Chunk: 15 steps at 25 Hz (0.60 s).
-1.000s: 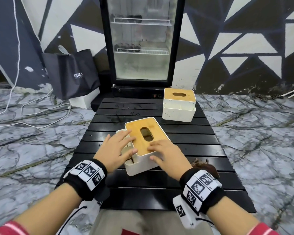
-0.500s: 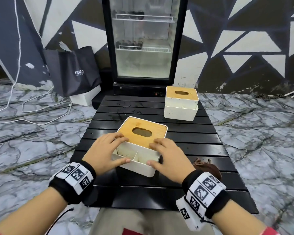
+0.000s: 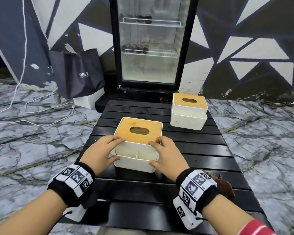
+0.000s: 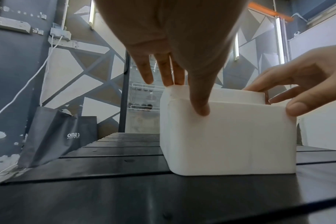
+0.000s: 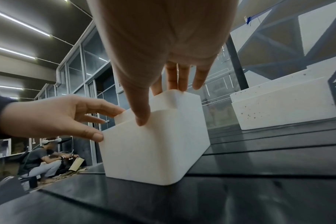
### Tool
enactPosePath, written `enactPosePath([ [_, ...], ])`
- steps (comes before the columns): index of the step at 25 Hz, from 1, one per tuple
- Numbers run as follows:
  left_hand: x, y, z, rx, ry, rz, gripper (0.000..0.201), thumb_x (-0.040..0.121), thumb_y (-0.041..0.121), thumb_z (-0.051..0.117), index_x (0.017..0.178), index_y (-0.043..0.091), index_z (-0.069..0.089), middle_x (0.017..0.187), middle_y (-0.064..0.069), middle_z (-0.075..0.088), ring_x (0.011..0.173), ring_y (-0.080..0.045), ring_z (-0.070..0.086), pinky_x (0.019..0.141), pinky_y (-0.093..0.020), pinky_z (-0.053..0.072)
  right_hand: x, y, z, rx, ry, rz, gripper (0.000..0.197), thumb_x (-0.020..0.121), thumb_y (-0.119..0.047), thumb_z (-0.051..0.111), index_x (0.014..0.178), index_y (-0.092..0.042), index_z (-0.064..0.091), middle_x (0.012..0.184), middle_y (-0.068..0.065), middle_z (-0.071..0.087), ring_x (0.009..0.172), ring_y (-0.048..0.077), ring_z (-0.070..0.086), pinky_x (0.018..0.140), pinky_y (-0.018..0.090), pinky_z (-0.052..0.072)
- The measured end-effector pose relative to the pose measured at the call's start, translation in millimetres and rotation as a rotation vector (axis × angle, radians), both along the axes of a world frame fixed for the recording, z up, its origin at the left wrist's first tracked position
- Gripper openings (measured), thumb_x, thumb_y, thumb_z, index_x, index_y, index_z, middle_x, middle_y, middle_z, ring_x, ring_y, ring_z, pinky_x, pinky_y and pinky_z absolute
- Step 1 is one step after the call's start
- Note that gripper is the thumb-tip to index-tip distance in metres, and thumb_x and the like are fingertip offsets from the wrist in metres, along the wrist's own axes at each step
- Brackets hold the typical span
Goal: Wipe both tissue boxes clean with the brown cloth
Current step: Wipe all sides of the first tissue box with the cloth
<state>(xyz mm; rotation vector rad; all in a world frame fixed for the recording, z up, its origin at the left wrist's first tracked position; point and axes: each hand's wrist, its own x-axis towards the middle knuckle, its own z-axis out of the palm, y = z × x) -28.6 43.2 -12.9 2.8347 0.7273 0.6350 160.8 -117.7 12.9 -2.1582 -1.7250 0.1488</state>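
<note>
A white tissue box with a bamboo lid (image 3: 137, 131) stands on the black slatted table (image 3: 199, 150), its open front compartments facing me. My left hand (image 3: 102, 150) touches its near-left corner, straight fingers on the lid edge and thumb on the front wall (image 4: 230, 136). My right hand (image 3: 166, 153) does the same at the near-right corner (image 5: 153, 151). The second tissue box (image 3: 188, 111), speckled with dirt (image 5: 282, 106), stands at the far right of the table. The brown cloth (image 3: 225, 185) lies crumpled on the table, mostly hidden behind my right wrist.
A glass-door fridge (image 3: 149, 48) stands just beyond the table's far end. A dark bag (image 3: 78, 78) and white cables (image 3: 41, 107) lie on the marble floor to the left. People crouch in the distance (image 5: 38, 160).
The near box has been turned from a skewed angle to square-on, its compartment side now facing me. Both hands stayed on its near corners.
</note>
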Motion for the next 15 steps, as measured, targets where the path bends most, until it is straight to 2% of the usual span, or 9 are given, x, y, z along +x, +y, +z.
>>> enactPosePath([
  [3,15.0,21.0,3.9,-0.103,0.057,0.069,0.064,0.076,0.019,0.076,0.134,0.022,0.049,0.134,0.002,0.05,0.125,-0.019,0.043,0.104,-0.031,0.038,13.1,28.8,2.1,0.018,0.022,-0.003,0.052,0.079,-0.033,0.066,0.124,-0.019,0.043,0.122,-0.003,0.043,0.117,0.014,0.037,0.097,0.027,0.038],
  [5,25.8,41.5,8.0,-0.135,0.065,0.103,0.064,0.077,0.019,0.074,0.135,0.023,0.047,0.135,0.004,0.048,0.126,-0.016,0.04,0.104,-0.026,0.033,21.8,53.7,4.0,0.01,0.024,-0.001,0.049,0.078,-0.031,0.067,0.118,-0.018,0.044,0.119,-0.003,0.044,0.114,0.014,0.038,0.092,0.025,0.037],
  [12,60.8,124.0,24.9,-0.179,0.103,0.181,0.064,0.079,0.016,0.072,0.137,0.025,0.046,0.141,0.007,0.044,0.128,-0.014,0.04,0.105,-0.025,0.033,56.4,143.8,12.5,0.026,0.047,-0.008,0.052,0.076,-0.028,0.07,0.12,-0.016,0.045,0.119,-0.002,0.045,0.112,0.014,0.042,0.092,0.025,0.037],
  [15,76.8,154.7,28.6,-0.174,0.091,0.192,0.063,0.08,0.013,0.071,0.137,0.024,0.046,0.142,0.008,0.043,0.121,-0.016,0.046,0.102,-0.023,0.033,73.5,178.2,13.3,0.039,0.055,-0.021,0.052,0.076,-0.027,0.071,0.12,-0.016,0.045,0.119,-0.002,0.046,0.112,0.015,0.043,0.093,0.026,0.038],
])
